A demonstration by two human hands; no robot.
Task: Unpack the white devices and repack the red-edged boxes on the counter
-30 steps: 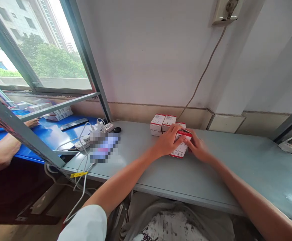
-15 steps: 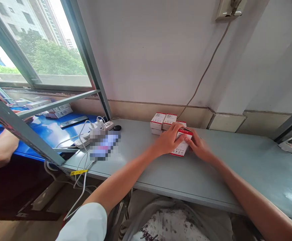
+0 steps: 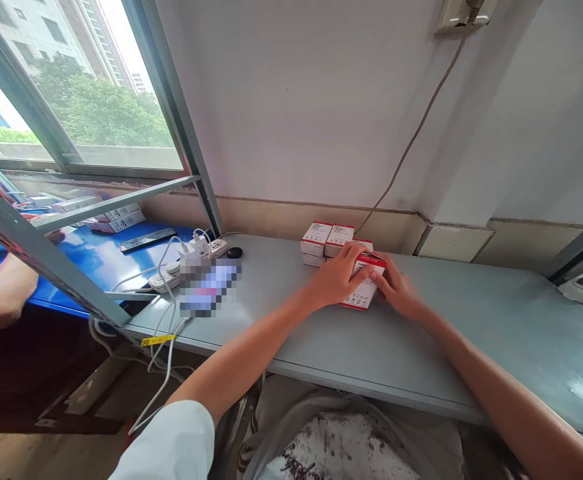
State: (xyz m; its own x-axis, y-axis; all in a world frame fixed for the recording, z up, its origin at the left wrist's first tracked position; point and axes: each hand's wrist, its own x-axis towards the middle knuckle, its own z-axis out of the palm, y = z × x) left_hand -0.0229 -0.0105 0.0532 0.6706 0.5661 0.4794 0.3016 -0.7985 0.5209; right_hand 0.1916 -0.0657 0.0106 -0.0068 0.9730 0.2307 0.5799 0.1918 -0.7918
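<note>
The left hand and right hand were clamped on a white-and-red box — a slip could knock the stacked boxes just beyond the left hand

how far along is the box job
A small stack of white-and-red boxes already sits against the wall. In hand: one box held between the left hand and right hand. Remaining: similar boxes lie on the blue counter beyond the window frame, possibly still to do, hard to tell.

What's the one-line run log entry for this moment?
left hand, right hand: holding white-and-red cardboard box | behind: stacked white cardboard boxes | surface: grey counter
</note>
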